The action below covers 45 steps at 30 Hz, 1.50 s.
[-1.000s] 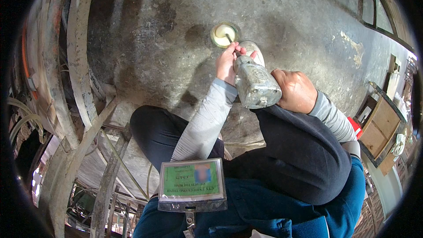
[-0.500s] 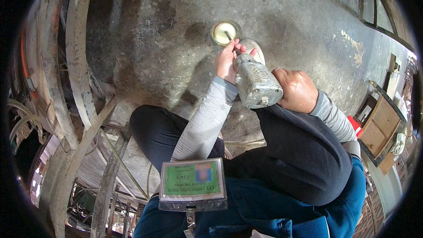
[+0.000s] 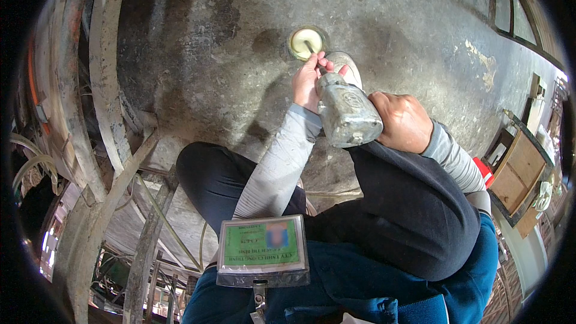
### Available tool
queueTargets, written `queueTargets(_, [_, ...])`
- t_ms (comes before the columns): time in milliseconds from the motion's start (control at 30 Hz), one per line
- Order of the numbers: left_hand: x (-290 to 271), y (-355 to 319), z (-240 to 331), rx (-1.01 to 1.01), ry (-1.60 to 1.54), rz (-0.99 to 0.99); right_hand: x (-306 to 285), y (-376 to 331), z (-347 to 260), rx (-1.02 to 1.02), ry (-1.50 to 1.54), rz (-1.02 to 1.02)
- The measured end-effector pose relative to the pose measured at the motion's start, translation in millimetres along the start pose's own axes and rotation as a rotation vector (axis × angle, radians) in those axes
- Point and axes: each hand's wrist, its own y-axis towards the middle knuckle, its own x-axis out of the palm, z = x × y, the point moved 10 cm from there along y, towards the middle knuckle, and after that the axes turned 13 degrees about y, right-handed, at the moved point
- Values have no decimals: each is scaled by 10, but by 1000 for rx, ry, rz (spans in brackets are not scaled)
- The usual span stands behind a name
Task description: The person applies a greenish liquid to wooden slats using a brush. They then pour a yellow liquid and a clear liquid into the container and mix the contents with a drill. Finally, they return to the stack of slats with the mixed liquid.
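Grinder sits frame centre, over a stained grey concrete floor; wooden frames at left, crates at right. No visible change from earlier frames. Right hand clamps the body's rear; left hand pinches its nose just below the yellow disc.

Surface: grey, stained curved metal plate
Badge: green card in clear plastic holder, hanging at lower centre
Left side: worn wooden beams
Right edge: brown wooden box
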Motion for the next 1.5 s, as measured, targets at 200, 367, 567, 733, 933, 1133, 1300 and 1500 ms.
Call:
queueTargets(200, [-51, -26, 55, 11, 62, 17, 109, 48, 44, 39, -15, -92])
queueTargets(367, [-78, -33, 88, 29, 102, -24, 126, 52, -1, 9, -30, -104])
queueTargets(567, [-155, -93, 25, 53, 113, 50, 106, 15, -10, -31, 2, -93])
queueTargets(733, [-107, -122, -20, 45, 91, 7, 87, -17, 5, -43, 27, -98])
queueTargets(933, [-44, -144, -80, 25, 38, -10, 55, -40, 24, 11, 26, -127])
queueTargets(1133, [18, -130, -98, 9, 25, -29, -10, -47, -5, 13, 38, -94])
queueTargets(1300, [39, -118, -94, 6, 34, -4, -1, -65, 43, 25, 8, -77])
queueTargets(1500, [20, -60, -73, 30, 21, -17, -43, -59, 6, -20, 16, -16])
